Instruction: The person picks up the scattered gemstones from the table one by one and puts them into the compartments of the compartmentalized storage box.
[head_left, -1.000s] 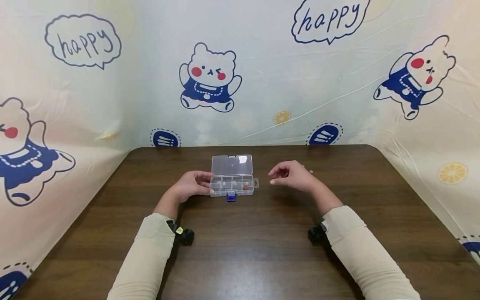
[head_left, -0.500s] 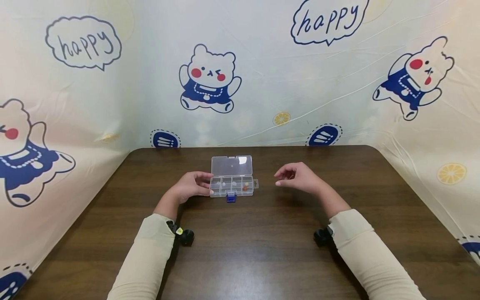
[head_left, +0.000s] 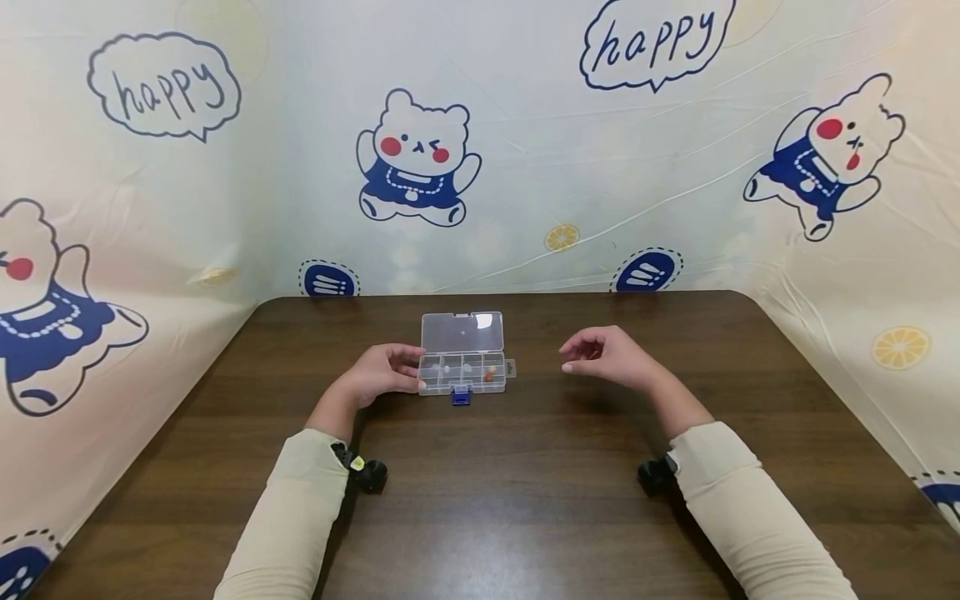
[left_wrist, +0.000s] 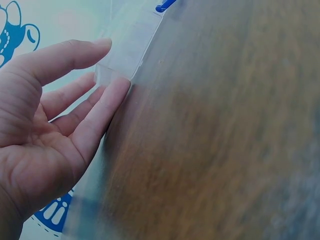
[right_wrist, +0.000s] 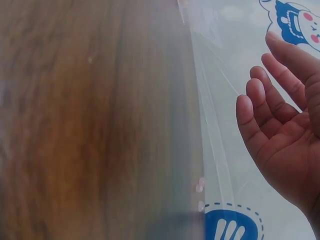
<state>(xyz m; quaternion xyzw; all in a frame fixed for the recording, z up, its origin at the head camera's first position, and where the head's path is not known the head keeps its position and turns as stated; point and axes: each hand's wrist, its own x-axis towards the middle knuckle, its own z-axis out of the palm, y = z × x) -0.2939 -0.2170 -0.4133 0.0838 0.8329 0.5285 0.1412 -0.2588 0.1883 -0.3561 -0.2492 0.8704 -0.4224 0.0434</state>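
Observation:
A clear plastic compartment box (head_left: 462, 372) lies on the table, its clear lid (head_left: 461, 332) swung up and back. Its blue clasp (head_left: 461, 396) is at the front. Several small whitish pieces sit in its left and middle compartments, and a small orange-brown piece (head_left: 491, 374) in a right one. My left hand (head_left: 377, 372) holds the box's left end, thumb by the front corner and fingers behind. In the left wrist view, a fingertip (left_wrist: 120, 86) meets the box's edge. To the right, above the table, my right hand (head_left: 613, 358) has loosely bent, parted fingers and holds nothing.
The dark wooden table (head_left: 480, 500) ends at a pale printed cloth (head_left: 525, 150) behind and at both sides. Small pinkish, see-through bits (right_wrist: 200, 188) lie near the table's far edge in the right wrist view. Each wrist wears a black camera (head_left: 656, 476).
My right hand has moved right, away from the box. The small pale bits once seen just beyond it are now hidden in the head view. The left hand and box have stayed put.

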